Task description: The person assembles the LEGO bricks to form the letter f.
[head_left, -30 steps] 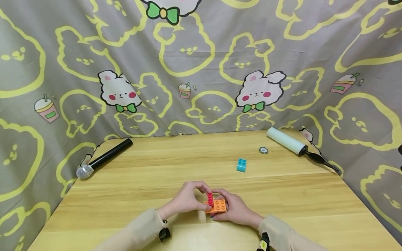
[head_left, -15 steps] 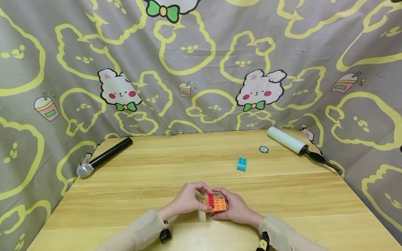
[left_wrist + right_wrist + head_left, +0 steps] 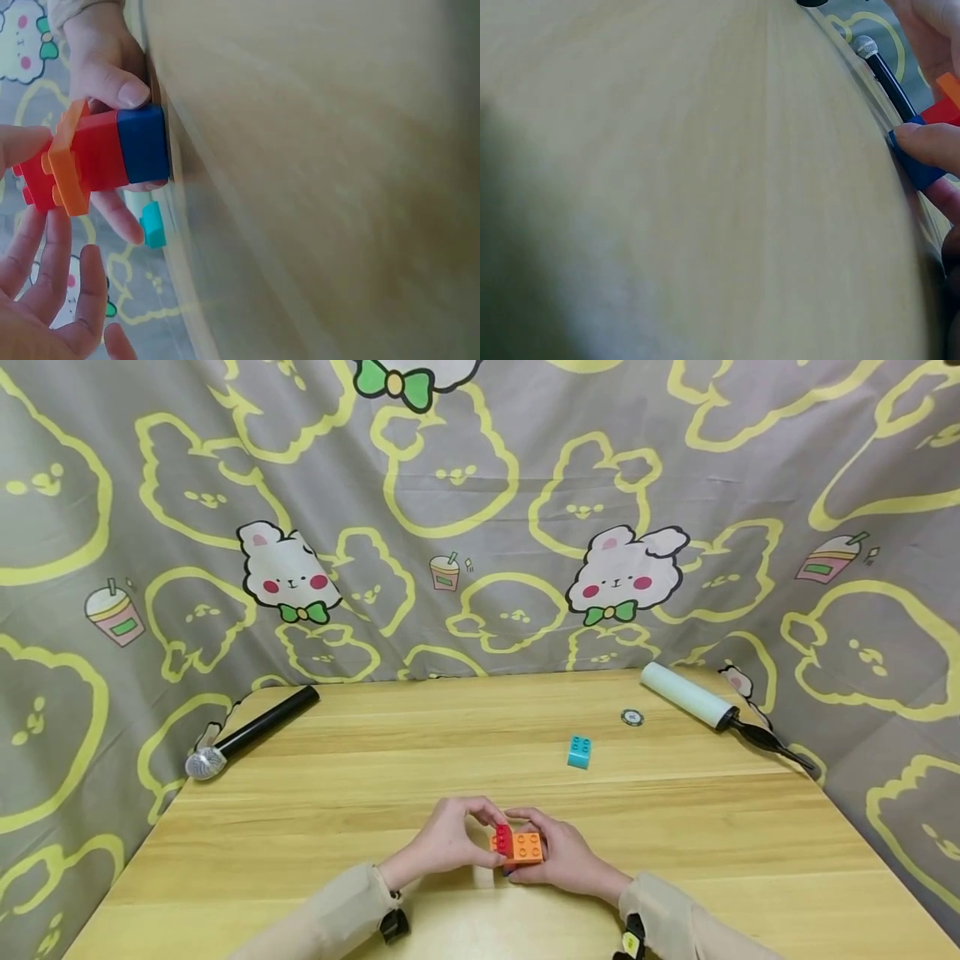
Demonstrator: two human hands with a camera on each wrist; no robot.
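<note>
In front of me, a stack of toy building bricks is held between both hands. Its top is a red brick (image 3: 503,840), which my left hand (image 3: 446,837) pinches between thumb and fingers. Under that lies a flat orange brick (image 3: 528,847) with round studs. The left wrist view shows a second red brick (image 3: 101,152) beneath the orange one and a blue brick (image 3: 144,144) at the bottom. My right hand (image 3: 567,857) grips the lower stack, its thumb on the blue brick. Whether the top red brick is fully seated, I cannot tell.
A teal brick (image 3: 579,752) lies beyond my right hand, with a round chip (image 3: 632,717) behind it. At the left is a microphone (image 3: 251,735); at the back right, a pale hand pump (image 3: 690,696). A patterned curtain (image 3: 480,510) borders the wooden table (image 3: 360,752).
The top red brick has turned a little, so more of its right side shows. Both hands keep their hold and nearly their place. The head view has shifted slightly.
</note>
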